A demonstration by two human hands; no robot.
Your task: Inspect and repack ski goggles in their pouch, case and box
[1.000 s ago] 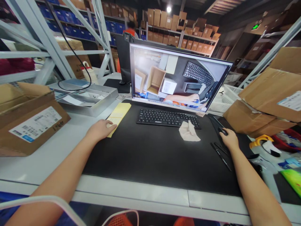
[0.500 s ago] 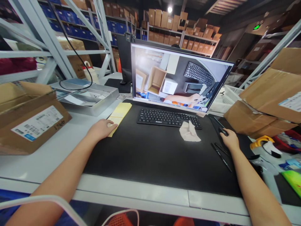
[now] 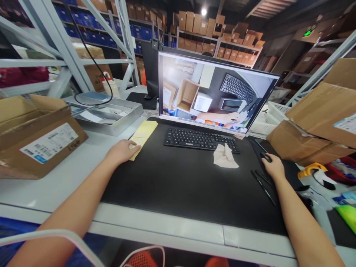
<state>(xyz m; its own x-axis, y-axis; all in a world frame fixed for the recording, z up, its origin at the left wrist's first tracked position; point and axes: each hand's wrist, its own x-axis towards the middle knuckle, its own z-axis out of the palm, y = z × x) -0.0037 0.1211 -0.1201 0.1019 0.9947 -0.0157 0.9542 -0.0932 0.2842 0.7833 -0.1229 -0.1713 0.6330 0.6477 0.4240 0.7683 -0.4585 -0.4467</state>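
At the left edge of the black desk mat (image 3: pixel 178 189), my left hand (image 3: pixel 120 151) lies over the lower end of a long yellow paper pad (image 3: pixel 144 130). Its fingers are curled against the pad, the thumb pointing right, and the fingertips are partly hidden. On the right side, my right hand (image 3: pixel 274 166) is wrapped over a black computer mouse (image 3: pixel 266 157). Two dark pens (image 3: pixel 263 187) lie just left of that wrist. A crumpled white tissue (image 3: pixel 224 157) touches the front of the black keyboard (image 3: pixel 194 139), between my hands.
A monitor (image 3: pixel 214 94) stands behind the keyboard, showing an overhead picture of a desk. An open carton (image 3: pixel 63 148) and a grey metal tray (image 3: pixel 119 124) are at left. Stacked cartons (image 3: pixel 306 144), a white basket (image 3: pixel 271 120) and a yellow-and-white item (image 3: pixel 313 172) crowd the right.
The whole view has shifted slightly, with things now a little further right. Both hands stay in place, on the yellow paper pad and the computer mouse.
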